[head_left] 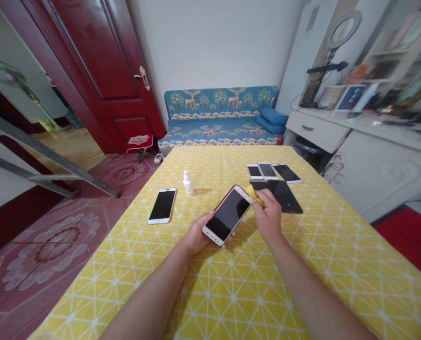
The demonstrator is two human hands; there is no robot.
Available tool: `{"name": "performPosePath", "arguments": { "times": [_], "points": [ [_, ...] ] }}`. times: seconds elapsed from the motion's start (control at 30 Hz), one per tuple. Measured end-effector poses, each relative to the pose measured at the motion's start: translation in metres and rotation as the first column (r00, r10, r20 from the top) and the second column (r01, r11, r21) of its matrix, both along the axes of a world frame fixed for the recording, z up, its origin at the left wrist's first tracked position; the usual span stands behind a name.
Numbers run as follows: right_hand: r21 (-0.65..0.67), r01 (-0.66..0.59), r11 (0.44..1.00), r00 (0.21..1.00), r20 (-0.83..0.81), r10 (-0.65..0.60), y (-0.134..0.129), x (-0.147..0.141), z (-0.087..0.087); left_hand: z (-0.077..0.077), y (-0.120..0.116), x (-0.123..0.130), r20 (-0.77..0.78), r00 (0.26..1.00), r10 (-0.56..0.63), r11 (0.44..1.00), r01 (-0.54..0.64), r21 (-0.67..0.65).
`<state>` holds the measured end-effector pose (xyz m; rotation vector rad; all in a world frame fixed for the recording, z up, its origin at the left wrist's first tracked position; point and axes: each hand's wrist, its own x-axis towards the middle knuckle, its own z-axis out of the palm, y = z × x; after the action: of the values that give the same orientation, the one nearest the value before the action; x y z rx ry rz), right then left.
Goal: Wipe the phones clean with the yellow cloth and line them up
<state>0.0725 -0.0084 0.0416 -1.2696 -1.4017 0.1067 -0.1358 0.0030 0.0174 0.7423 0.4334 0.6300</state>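
My left hand (199,232) is closed round the lower end of a white-fronted smartphone (227,215) with a dark red edge, held tilted above the table with its dark screen up. Between the fingers of my right hand (268,212) is a small yellow cloth (252,192), at the phone's upper right corner. Whether the cloth touches the glass I cannot tell. Left of the hands lies another white smartphone (162,206), screen up. A white spray bottle (188,183) stands upright between that phone and the held one.
Beyond my right hand lie a black tablet (285,196) and several phones, among them a white phone (268,171). All rest on a table with a yellow patterned cloth (231,293). A blue sofa (217,130) stands behind; a white cabinet (314,130) is at right, a metal ladder (54,141) at left.
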Motion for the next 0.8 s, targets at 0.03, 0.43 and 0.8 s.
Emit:
{"name": "performPosePath", "arguments": {
  "times": [0.03,0.43,0.8],
  "points": [
    [-0.008,-0.018,1.0,0.999,-0.043,0.018,-0.001,-0.002,-0.001,0.001,0.001,0.0,0.017,1.0,-0.01,1.0,0.01,-0.005],
    [0.028,-0.07,0.997,0.977,0.202,0.063,-0.006,-0.018,-0.009,0.006,0.001,0.006,0.049,0.978,0.201,0.977,-0.196,-0.087],
    [-0.056,-0.155,0.986,0.847,0.507,0.162,-0.021,-0.048,-0.009,0.004,0.006,0.01,0.067,0.903,0.424,0.903,-0.415,-0.113]
  ]
}}
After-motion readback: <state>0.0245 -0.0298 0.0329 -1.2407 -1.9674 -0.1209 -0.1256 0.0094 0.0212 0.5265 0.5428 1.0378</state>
